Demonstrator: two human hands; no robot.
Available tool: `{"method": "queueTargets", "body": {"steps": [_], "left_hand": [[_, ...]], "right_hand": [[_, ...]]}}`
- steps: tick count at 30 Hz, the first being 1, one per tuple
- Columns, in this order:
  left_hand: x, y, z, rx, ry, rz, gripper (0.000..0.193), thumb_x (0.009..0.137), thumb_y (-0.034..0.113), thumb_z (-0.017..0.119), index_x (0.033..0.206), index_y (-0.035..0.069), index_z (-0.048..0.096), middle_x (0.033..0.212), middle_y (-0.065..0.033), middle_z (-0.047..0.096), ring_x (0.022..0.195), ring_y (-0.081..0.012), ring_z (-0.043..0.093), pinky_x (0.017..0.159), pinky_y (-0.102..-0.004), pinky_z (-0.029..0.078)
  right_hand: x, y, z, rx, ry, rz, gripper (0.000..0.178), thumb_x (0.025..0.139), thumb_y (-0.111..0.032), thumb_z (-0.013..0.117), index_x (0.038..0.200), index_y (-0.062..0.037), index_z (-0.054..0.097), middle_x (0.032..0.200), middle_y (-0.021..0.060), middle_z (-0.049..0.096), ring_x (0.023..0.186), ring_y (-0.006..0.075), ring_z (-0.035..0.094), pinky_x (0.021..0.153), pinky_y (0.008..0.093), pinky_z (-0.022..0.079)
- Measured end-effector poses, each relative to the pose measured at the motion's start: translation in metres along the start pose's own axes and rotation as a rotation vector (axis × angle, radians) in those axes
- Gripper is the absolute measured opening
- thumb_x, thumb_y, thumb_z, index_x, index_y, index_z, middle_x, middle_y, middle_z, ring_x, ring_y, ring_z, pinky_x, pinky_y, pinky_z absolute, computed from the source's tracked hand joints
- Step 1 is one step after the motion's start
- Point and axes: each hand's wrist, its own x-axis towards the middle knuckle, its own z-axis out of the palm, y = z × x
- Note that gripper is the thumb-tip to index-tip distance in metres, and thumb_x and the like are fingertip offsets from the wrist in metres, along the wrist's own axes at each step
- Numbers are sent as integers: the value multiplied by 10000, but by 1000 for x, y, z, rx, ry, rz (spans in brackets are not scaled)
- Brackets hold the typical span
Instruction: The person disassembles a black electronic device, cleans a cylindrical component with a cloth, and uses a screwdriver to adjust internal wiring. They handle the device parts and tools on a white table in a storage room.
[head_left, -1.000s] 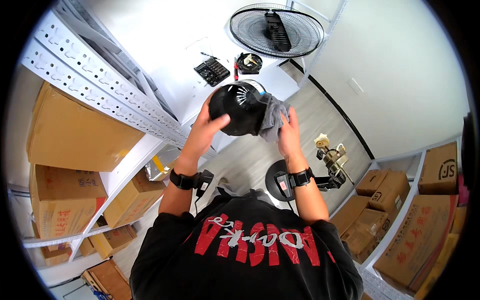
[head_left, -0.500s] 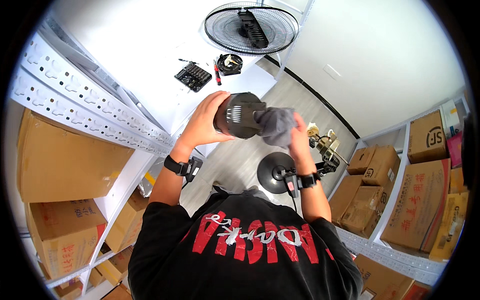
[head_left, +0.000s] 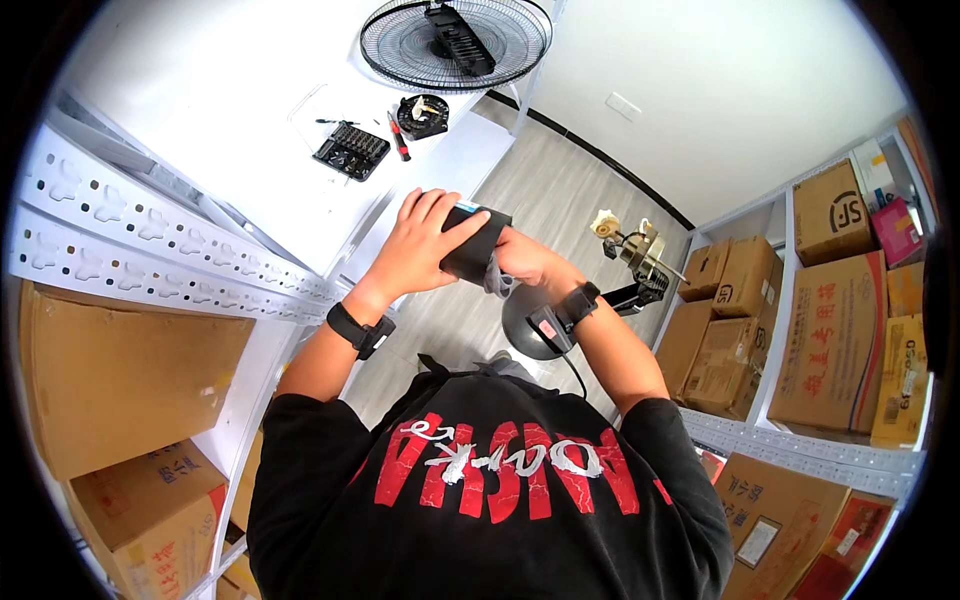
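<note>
My left hand (head_left: 425, 245) is closed around a black plastic housing (head_left: 480, 252), perhaps a fan's motor cover, holding it up in front of me. The fingers lie over its top, and a small blue-and-white label shows there. My right hand (head_left: 524, 256) is closed on a grey cloth (head_left: 497, 280) at the housing's near right side. Most of the cloth is hidden by the hand and the housing. Beyond my right forearm stands a fan stand with a round black base (head_left: 528, 325) and a bare motor (head_left: 638, 247) on top.
On the white table lie a screwdriver bit set (head_left: 351, 150), a red-and-black screwdriver (head_left: 399, 138), a round black part (head_left: 422, 115) and a wire fan grille (head_left: 400, 55) with a black strip-shaped piece (head_left: 462, 42) on it. Shelves with cardboard boxes (head_left: 826, 345) flank me on both sides.
The housing has turned in my left hand, so its slotted side no longer shows. My right hand has moved left with the cloth, up against the housing. The view has shifted slightly.
</note>
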Motion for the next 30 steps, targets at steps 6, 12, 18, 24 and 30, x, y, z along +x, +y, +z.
{"method": "queueTargets", "body": {"steps": [6, 12, 18, 24, 30], "left_hand": [[-6, -3, 9, -52, -12, 58, 812, 539, 282, 816, 1295, 195, 533, 1289, -143, 467, 1215, -358, 434, 1055, -525, 308], [-11, -19, 4, -43, 54, -24, 872, 528, 255, 822, 1335, 203, 496, 1274, -146, 452, 1206, -355, 426, 1031, -525, 320], [-20, -40, -5, -182, 125, -163, 955, 502, 246, 860, 1357, 134, 449, 1316, -130, 440, 1214, -360, 416, 1042, -474, 337], [-27, -36, 5, -381, 155, -224, 1029, 473, 223, 893, 1372, 92, 412, 1384, -124, 421, 1282, -337, 394, 1072, -436, 347], [-30, -26, 7, -548, 79, -245, 1064, 477, 230, 903, 1396, 94, 385, 1405, -135, 410, 1296, -339, 397, 1076, -428, 352]], "right_hand": [[0, 3, 7, 93, -48, -27, 388, 818, 2, 584, 1204, -23, 572, 1053, 60, 650, 927, 136, 608, 782, 301, 513], [-35, -11, -18, -149, -55, -61, 309, 820, 39, 560, 1123, 1, 604, 1027, 38, 654, 937, 126, 594, 822, 285, 490], [-86, -16, -65, 442, 274, -364, 301, 892, -12, 577, 1193, -5, 574, 1119, 97, 643, 997, 186, 631, 874, 321, 520], [-92, 1, -74, 795, 130, -478, 318, 940, -78, 516, 1252, -19, 535, 1183, 133, 617, 1049, 223, 620, 942, 348, 496], [-97, -15, -47, 298, 361, -375, 310, 851, 35, 559, 1152, -19, 610, 1134, 119, 631, 1025, 204, 614, 900, 323, 493]]}}
